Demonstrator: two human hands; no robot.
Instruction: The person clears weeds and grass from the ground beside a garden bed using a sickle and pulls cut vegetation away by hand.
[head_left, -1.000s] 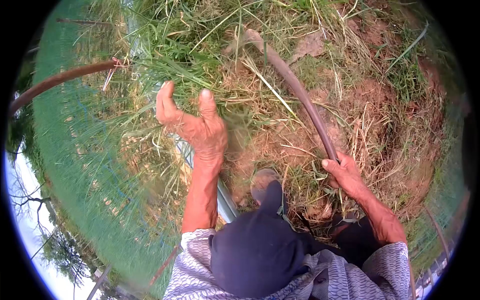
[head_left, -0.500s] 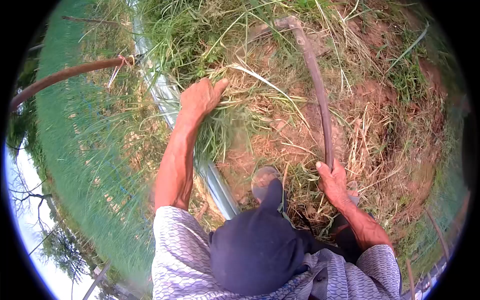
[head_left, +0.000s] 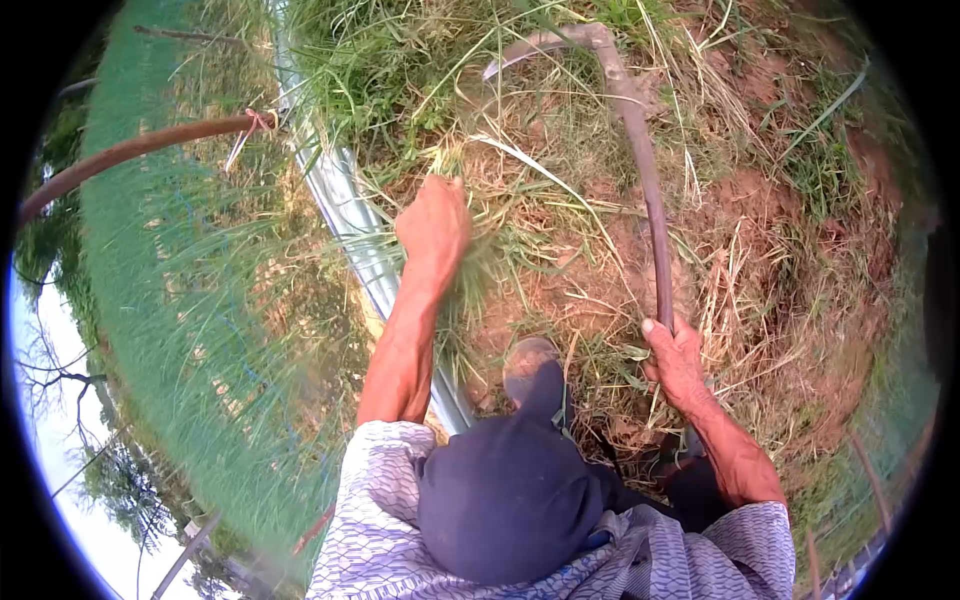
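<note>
My left hand [head_left: 435,228] is closed in a fist around a tuft of cut grass [head_left: 447,160]. Pale stem ends stick out beyond the knuckles, and blurred green blades hang on the fist's near side. My right hand [head_left: 677,365] grips the lower end of a sickle [head_left: 648,185] with a long brown wooden handle. Its curved blade [head_left: 515,58] is at the far end, pointing left above the grass, beyond my left hand. Between the two hands lie loose grass and straw on reddish soil.
A silvery plastic-like strip [head_left: 355,225] runs along the ground left of my left arm. Past it stands green netting [head_left: 180,300], with a bent wooden pole [head_left: 150,142] tied near the strip. My shoe [head_left: 530,365] rests on the soil. Standing grass [head_left: 370,90] grows ahead.
My left hand has moved right and slightly nearer, carrying the grass, and its thumb has folded in. The sickle has shifted only slightly, and its blade tip shows more plainly.
</note>
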